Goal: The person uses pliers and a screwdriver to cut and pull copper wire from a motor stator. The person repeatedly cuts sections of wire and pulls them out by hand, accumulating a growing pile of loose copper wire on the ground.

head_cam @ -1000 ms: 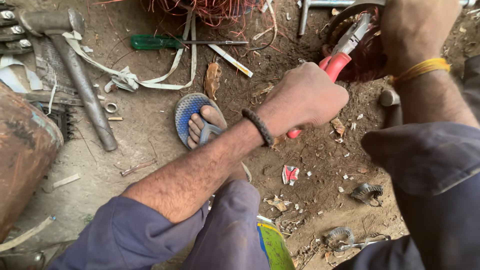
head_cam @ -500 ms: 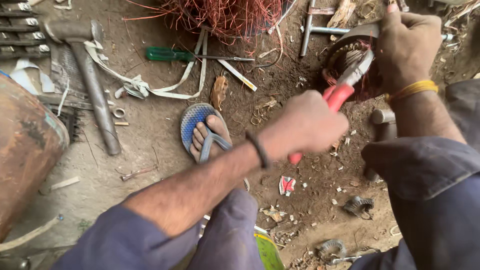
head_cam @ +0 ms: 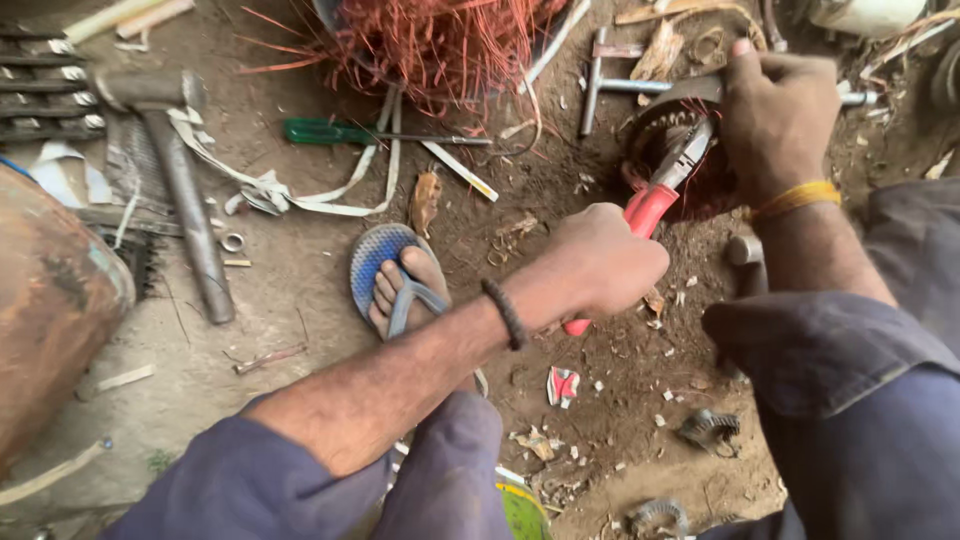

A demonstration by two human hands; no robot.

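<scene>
left hand (head_cam: pixel 600 262): fist wrapped tight on the red handles of the pliers (head_cam: pixel 660 205); fingers pressed together round the grips, fingertips hidden under the palm.
right hand (head_cam: pixel 778 118): laid over the top of the motor core (head_cam: pixel 665 135), fingers curled down on its rim, pinning it to the ground.
pliers: steel nose points up and right into the round opening of the motor core; whether the nose is closed on a strand cannot be told.
motor core: round, rusty, lying on the dirt at upper right, just under the right hand; reddish winding shows inside it.
work done: judged part way; a large tangle of copper wire (head_cam: pixel 440 40) lies loose at top centre, well apart from the core.
work left: judged some winding remains in the core, since red strands show around the pliers' nose.
nearby tools: hammer (head_cam: pixel 185 190) at left; green screwdriver (head_cam: pixel 350 132) below the wire tangle; steel spanner (head_cam: pixel 595 65) beside the core.
foot: blue sandal (head_cam: pixel 385 270) just left of the left forearm.
obstructions: scraps and small metal parts litter the dirt near the core; the right hand hides much of the core's far rim.
</scene>
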